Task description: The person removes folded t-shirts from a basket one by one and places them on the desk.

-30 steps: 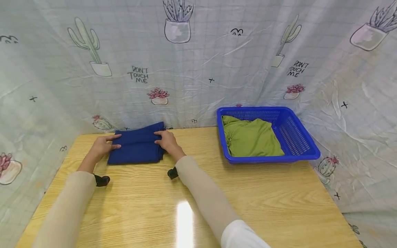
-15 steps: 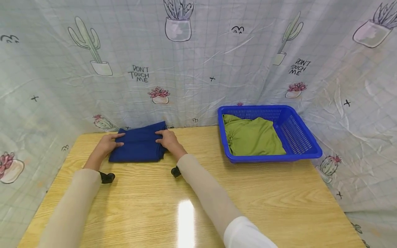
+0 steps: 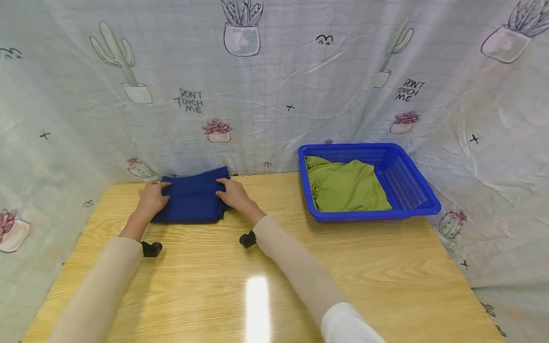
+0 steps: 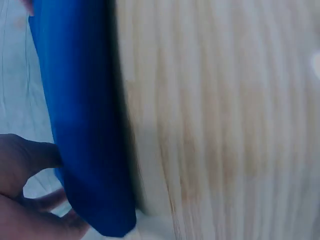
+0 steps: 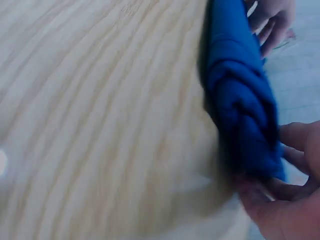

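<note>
A folded dark blue garment (image 3: 194, 199) lies near the table's back left edge in the head view. My left hand (image 3: 152, 197) grips its left side, and my right hand (image 3: 237, 195) holds the right side. The left wrist view shows the left thumb against the blue cloth (image 4: 82, 105), with other fingers reaching behind its edge. Thumb and fingers of the right hand (image 5: 295, 195) sit around the near end of the layered garment (image 5: 245, 100) in the right wrist view. Some fingertips are hidden by the cloth.
A blue plastic basket (image 3: 409, 186) stands at the back right of the wooden table (image 3: 343, 267), with a folded green garment (image 3: 349, 188) inside. A printed curtain (image 3: 274, 85) hangs behind the table and along both sides.
My left hand has shifted right and its fingers have drawn in around the garment's left edge. The right hand stays at the right edge. The head view has moved slightly.
</note>
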Tool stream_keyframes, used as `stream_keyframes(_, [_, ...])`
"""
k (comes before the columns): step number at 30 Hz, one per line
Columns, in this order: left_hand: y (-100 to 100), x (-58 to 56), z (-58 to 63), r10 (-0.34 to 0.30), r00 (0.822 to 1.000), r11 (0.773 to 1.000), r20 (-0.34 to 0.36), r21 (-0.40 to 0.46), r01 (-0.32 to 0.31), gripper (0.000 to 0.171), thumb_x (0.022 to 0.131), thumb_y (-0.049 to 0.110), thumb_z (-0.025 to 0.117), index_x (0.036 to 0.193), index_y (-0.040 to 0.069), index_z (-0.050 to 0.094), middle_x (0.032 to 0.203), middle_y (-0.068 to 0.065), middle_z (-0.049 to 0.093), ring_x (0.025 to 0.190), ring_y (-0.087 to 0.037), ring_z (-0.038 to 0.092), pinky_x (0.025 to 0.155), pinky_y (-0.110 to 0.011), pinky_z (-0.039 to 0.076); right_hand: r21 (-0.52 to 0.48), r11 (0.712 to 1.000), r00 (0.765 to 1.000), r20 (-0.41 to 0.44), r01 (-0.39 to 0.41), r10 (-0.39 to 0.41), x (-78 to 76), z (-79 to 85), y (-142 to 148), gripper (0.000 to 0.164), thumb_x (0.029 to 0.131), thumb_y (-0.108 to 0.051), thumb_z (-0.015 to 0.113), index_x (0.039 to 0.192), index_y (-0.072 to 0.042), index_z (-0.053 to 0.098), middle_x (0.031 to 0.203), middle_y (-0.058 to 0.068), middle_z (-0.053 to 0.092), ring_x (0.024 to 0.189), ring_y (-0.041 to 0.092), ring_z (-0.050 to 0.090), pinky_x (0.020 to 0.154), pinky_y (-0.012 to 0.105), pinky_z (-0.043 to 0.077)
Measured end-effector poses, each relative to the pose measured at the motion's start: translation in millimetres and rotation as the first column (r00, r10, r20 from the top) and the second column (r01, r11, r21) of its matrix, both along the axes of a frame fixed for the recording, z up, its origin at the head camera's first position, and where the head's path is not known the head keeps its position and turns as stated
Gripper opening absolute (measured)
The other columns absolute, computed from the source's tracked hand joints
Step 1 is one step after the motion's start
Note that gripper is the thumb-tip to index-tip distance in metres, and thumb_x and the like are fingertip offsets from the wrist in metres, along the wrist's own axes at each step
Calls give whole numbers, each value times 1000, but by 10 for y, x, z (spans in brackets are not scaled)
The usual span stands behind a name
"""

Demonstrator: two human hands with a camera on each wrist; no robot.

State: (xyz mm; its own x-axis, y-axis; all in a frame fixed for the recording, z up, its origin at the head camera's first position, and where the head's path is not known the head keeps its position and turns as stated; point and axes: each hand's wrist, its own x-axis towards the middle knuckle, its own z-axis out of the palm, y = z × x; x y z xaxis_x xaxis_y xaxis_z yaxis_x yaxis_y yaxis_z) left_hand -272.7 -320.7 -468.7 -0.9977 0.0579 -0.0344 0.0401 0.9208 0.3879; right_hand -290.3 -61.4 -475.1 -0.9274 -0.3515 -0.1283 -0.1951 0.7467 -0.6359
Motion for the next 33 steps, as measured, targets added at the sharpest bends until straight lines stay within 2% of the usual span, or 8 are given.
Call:
stream_keyframes(6, [348, 188, 59, -61, 981, 996, -184, 46, 70, 42, 98, -1, 58, 137, -15, 53, 143, -44, 36, 133, -61, 33, 108, -73, 24, 22, 997, 997, -9, -77, 77, 231, 267, 372, 55, 104, -14, 58, 157, -19, 43, 83, 10, 69, 44, 11, 34, 45, 23, 30])
stream_keyframes(8, [491, 252, 108, -93, 974, 989, -207, 93, 114, 41, 99, -1, 57, 138, -14, 53, 145, -42, 37, 134, -61, 33, 109, -73, 26, 38, 994, 994, -33, -102, 103, 334, 352, 530, 57, 103, -10, 58, 156, -18, 43, 91, 9, 71, 43, 10, 30, 44, 22, 28])
stream_keyframes(10, [632, 301, 167, -124, 968, 979, -218, 131, 155, 41, 100, -1, 57, 140, -12, 53, 147, -40, 37, 135, -60, 34, 108, -72, 30, 59, 990, 988, -78, -126, 130, 422, 440, 706, 57, 101, -8, 59, 156, -16, 43, 114, 11, 72, 51, 11, 40, 50, 24, 33])
stream_keyframes(13, [843, 353, 258, -158, 967, 962, -201, 189, 196, 42, 102, 1, 55, 143, -9, 52, 150, -36, 37, 138, -58, 32, 108, -71, 31, 93, 987, 980, -138, -128, 141, 512, 581, 980, 56, 101, -9, 60, 155, -15, 45, 145, 12, 57, 88, 18, 64, 74, 29, 51])
stream_keyframes(16, [1053, 398, 321, -194, 965, 943, -179, 237, 234, 42, 104, 4, 55, 145, -5, 51, 153, -31, 38, 141, -54, 32, 109, -70, 31, 107, 988, 975, -179, -115, 133, 564, 705, 1267, 54, 101, -9, 61, 153, -12, 46, 150, 13, 52, 128, 30, 57, 102, 41, 49])
stream_keyframes(23, [1470, 523, 453, -258, 951, 897, -170, 324, 301, 43, 106, 10, 55, 148, 3, 51, 156, -21, 40, 143, -43, 38, 106, -59, 43, 31, 998, 965, -255, -63, 69, 627, 950, 1929, 47, 102, -7, 58, 148, -6, 53, 138, 16, 62, 94, 34, 64, 75, 41, 50])
stream_keyframes(28, [1736, 575, 524, -290, 941, 868, -174, 365, 335, 44, 107, 15, 55, 150, 8, 50, 156, -17, 42, 143, -37, 40, 105, -55, 46, -1, 1000, 963, -270, 2, -2, 598, 1088, 2398, 44, 100, -4, 55, 144, 1, 55, 139, 23, 60, 121, 41, 59, 92, 49, 52])
stream_keyframes(33, [1970, 618, 537, -313, 930, 844, -193, 393, 366, 43, 107, 16, 55, 149, 7, 50, 154, -15, 45, 140, -36, 45, 106, -54, 45, 82, 995, 950, -311, 52, -24, 560, 1199, 2825, 41, 100, -3, 56, 140, 4, 57, 134, 25, 62, 118, 44, 61, 95, 52, 52])
